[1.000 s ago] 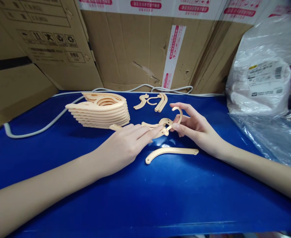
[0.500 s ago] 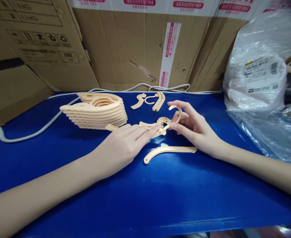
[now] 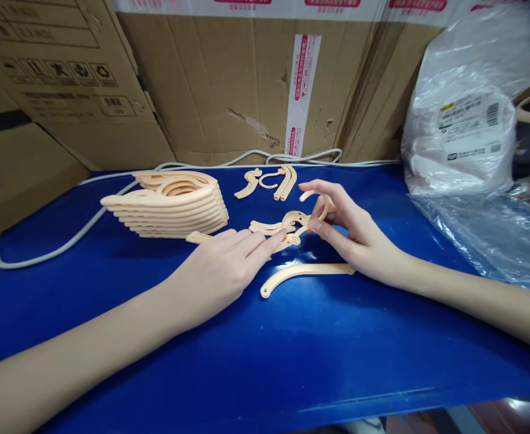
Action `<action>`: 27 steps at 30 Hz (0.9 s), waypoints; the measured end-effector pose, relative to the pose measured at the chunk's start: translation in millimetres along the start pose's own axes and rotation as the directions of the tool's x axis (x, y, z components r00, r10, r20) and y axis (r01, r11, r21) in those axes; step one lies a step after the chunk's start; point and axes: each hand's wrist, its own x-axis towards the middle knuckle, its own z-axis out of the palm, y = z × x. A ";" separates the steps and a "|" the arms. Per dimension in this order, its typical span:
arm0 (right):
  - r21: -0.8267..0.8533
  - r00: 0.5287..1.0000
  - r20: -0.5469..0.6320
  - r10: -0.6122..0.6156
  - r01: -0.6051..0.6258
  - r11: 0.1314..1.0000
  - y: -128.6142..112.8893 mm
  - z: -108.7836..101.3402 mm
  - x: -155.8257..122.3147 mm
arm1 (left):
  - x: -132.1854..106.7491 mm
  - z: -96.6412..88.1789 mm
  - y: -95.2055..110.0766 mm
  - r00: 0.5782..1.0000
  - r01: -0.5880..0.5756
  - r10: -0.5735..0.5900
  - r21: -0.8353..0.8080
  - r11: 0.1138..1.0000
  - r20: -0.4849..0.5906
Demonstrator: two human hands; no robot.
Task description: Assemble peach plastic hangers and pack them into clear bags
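My left hand (image 3: pixel 229 265) is closed over a cream plastic hanger arm (image 3: pixel 196 238), whose ends stick out on both sides of the fingers. Between thumb and fingers, my right hand (image 3: pixel 353 232) pinches a cream hanger hook (image 3: pixel 325 205). The hook's stem meets the hanger arm's right end by my left fingertips; whether they are joined I cannot tell. Just behind lie more hanger pieces (image 3: pixel 265 228), partly hidden by my hands. One loose curved hanger arm (image 3: pixel 308 269) rests in front of my right hand, on the blue tabletop (image 3: pixel 292 349).
A stack of folded cream hangers (image 3: pixel 170 205) stands at the left. Further back are small hanger parts (image 3: pixel 285 182). A white cable (image 3: pixel 84 232) runs along the back and left. Cardboard boxes (image 3: pixel 202 90) wall the rear; a plastic-wrapped bundle (image 3: pixel 459 132) sits at right.
The view has shifted slightly. My right hand has turned the hook a little, its curved end sitting closer to my fingers. My left hand keeps its hold on the hanger arm.
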 end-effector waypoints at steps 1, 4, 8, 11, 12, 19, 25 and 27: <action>-0.005 1.000 0.000 -0.004 0.004 1.000 -0.6 -0.1 0.0 | -0.1 0.1 -0.3 1.000 -0.005 0.005 0.005 1.000 -0.003; -0.015 1.000 0.008 -0.007 0.007 1.000 -2.3 -0.8 0.0 | -0.2 0.5 -1.0 1.000 -0.015 0.015 0.008 1.000 0.000; 0.002 1.000 0.030 -0.005 0.005 1.000 -3.3 -2.1 0.1 | 0.7 0.5 -0.6 1.000 0.012 -0.011 -0.032 0.999 0.015; 0.033 0.999 0.044 0.008 -0.009 0.999 -2.9 -2.3 0.7 | 1.0 0.6 0.1 0.999 0.023 -0.022 -0.044 0.999 0.024; 0.045 0.999 0.046 0.017 -0.019 0.999 -2.6 -2.1 1.0 | 1.0 0.7 0.4 0.999 0.026 -0.025 -0.041 0.999 0.026; 0.163 0.996 0.046 0.073 -0.080 0.983 -2.8 -1.0 1.7 | 0.0 1.5 0.9 0.998 0.049 -0.046 -0.056 0.997 0.042; 0.224 0.992 0.068 0.110 -0.123 0.967 -6.0 1.8 2.4 | 1.3 -0.6 1.0 0.999 0.018 -0.016 -0.056 0.998 0.032; 0.230 0.990 0.069 0.119 -0.132 0.964 -5.7 2.3 2.4 | 1.9 -1.5 0.9 0.999 0.008 -0.006 -0.057 0.998 0.033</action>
